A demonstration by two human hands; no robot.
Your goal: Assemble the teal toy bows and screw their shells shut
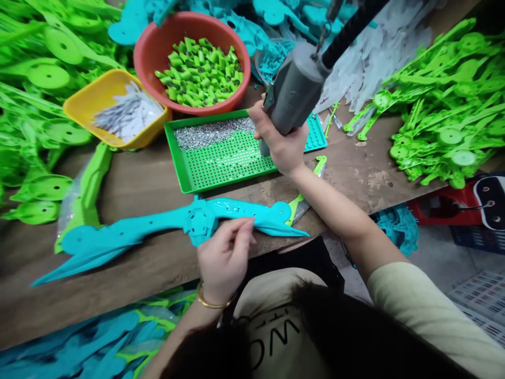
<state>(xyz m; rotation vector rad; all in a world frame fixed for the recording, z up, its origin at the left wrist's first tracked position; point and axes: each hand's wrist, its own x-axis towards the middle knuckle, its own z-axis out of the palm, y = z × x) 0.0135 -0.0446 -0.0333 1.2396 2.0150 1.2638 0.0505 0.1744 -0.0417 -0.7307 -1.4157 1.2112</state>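
My right hand is wrapped around a thick grey power screwdriver that hangs from above by a hook and black cord. The tool's lower end is over the green perforated tray, which has many small silver screws along its far side. Below it, a long blue plastic bow-shaped toy part lies across the table edge. My left hand, wearing a gold bracelet, is at the right half of this part, fingers pinched together. Whatever they hold, if anything, is too small to make out.
A red bowl holds short green pieces, and a yellow bin holds white-grey pieces. Green plastic parts are heaped at left and right. Clear plastic parts lie at the back. More blue parts sit below the table edge.
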